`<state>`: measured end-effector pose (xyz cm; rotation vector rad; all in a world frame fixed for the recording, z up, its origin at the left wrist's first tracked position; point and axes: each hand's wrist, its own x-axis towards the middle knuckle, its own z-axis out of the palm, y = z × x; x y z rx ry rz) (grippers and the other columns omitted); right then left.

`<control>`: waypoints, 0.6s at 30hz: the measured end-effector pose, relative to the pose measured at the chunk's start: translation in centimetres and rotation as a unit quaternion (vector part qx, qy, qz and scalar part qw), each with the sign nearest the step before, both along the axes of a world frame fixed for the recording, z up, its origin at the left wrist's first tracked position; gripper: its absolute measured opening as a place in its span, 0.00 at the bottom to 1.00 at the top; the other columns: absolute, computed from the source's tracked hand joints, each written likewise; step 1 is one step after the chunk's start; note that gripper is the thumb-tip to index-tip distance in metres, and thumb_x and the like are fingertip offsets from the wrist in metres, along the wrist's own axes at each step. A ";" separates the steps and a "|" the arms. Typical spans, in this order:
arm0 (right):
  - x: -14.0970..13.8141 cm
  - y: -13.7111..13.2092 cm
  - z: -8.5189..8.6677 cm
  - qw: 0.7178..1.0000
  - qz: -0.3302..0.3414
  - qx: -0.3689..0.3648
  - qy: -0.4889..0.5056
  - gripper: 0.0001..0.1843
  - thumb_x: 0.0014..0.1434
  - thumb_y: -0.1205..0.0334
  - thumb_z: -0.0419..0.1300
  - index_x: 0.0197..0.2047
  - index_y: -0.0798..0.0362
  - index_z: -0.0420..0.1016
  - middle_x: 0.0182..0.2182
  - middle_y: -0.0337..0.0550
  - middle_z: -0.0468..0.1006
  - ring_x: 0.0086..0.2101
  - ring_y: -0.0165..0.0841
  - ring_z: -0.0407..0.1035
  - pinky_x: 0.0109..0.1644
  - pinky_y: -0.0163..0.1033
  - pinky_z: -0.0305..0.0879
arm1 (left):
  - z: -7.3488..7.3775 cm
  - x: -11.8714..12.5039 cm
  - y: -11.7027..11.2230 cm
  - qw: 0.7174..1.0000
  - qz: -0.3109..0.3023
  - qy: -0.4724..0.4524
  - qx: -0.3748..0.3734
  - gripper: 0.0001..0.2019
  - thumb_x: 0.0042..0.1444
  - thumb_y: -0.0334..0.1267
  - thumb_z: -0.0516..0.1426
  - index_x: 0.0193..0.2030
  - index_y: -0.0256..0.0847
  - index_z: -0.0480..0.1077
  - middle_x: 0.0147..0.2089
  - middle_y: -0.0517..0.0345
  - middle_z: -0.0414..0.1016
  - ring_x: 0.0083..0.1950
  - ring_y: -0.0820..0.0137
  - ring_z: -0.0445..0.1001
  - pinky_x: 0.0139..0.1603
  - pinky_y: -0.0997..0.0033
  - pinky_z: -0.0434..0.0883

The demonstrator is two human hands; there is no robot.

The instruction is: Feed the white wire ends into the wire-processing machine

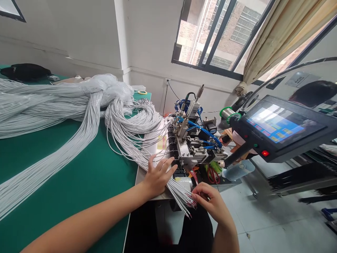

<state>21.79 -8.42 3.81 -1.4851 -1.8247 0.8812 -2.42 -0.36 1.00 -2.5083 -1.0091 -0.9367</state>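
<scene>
My left hand (157,175) lies flat with fingers spread on a bundle of thin grey wires (179,191) where it crosses the front of a small metal machine (192,147). My right hand (210,202) is closed in a pinch around the loose ends of that same bundle, just below the machine's front edge. The wire ends point down and right, past the table edge. The bundle runs back to the left into large loops of the same grey wire (131,123) on the green table (86,175).
Thick hanks of grey wire (39,105) cover the table's left side. A touchscreen control panel (281,128) with a red button juts out at the right. Blue hoses and red-handled scissors (210,174) sit by the machine. Another person's dark hair (316,92) shows behind the panel.
</scene>
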 end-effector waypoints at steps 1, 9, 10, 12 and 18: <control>0.0 0.1 0.0 1.000 -0.002 0.003 0.001 0.14 0.59 0.51 0.61 0.30 0.52 0.77 0.29 0.43 0.73 0.25 0.32 0.60 0.28 0.36 0.54 | 0.0 0.0 0.0 1.000 -0.002 -0.003 0.009 0.22 0.51 0.29 0.53 0.54 0.43 0.70 0.60 0.47 0.67 0.56 0.58 0.66 0.64 0.40 0.40; -0.5 3.3 -2.1 0.981 -0.120 0.031 0.148 0.17 0.58 0.46 0.60 0.33 0.54 0.72 0.24 0.39 0.69 0.25 0.31 0.61 0.29 0.35 0.57 | -0.3 -0.1 0.3 0.998 -0.050 0.002 0.029 0.18 0.54 0.27 0.51 0.50 0.42 0.70 0.40 0.55 0.76 0.44 0.65 0.71 0.63 0.45 0.44; -0.7 3.7 -2.5 0.977 -0.133 0.033 0.166 0.17 0.58 0.46 0.60 0.33 0.53 0.72 0.25 0.38 0.68 0.25 0.31 0.61 0.29 0.34 0.57 | -0.2 -0.2 0.3 0.998 -0.057 0.005 0.025 0.18 0.54 0.26 0.50 0.50 0.42 0.70 0.38 0.56 0.75 0.42 0.66 0.71 0.62 0.47 0.46; -0.9 4.5 -3.2 0.969 -0.145 0.033 0.195 0.17 0.58 0.47 0.60 0.33 0.53 0.71 0.25 0.37 0.68 0.26 0.30 0.60 0.29 0.34 0.55 | -0.3 -0.2 0.5 0.997 -0.079 0.015 0.018 0.18 0.55 0.26 0.49 0.51 0.42 0.69 0.36 0.58 0.75 0.38 0.69 0.71 0.60 0.53 0.52; -1.3 5.3 -3.9 0.959 -0.093 -0.003 0.267 0.15 0.58 0.50 0.62 0.31 0.53 0.69 0.22 0.33 0.62 0.23 0.28 0.55 0.27 0.33 0.52 | -0.2 -0.4 0.7 0.992 -0.116 0.020 0.037 0.12 0.62 0.32 0.51 0.50 0.44 0.69 0.27 0.65 0.70 0.30 0.73 0.69 0.53 0.61 0.56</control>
